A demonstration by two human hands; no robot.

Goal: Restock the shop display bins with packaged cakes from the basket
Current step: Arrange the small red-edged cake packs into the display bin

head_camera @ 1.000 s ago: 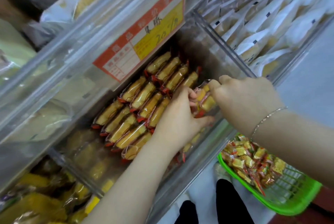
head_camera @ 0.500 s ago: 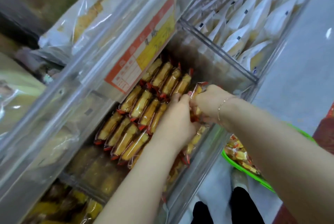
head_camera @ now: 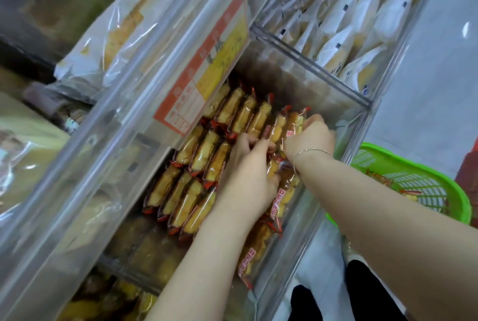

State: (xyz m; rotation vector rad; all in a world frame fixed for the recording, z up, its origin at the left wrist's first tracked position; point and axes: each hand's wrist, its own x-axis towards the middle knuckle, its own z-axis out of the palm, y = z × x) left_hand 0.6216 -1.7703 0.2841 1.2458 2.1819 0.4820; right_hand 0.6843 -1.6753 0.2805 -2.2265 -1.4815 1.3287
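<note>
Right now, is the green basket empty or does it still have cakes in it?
Not empty. A few red-and-yellow packaged cakes lie in the green basket, though much of its white mesh bottom shows and an arm hides part of it.

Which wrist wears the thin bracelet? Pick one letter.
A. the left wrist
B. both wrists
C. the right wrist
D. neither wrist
C: the bracelet circles the wrist of the right hand, while the left hand has a bare wrist.

Bin [head_camera: 307,72]: clear hard plastic, glossy, scuffed. Cake wrappers [head_camera: 204,150]: clear glossy film w/ red ends. Basket [head_camera: 426,178]: green plastic mesh. Bracelet [head_camera: 310,151]: thin shiny metal.
</note>
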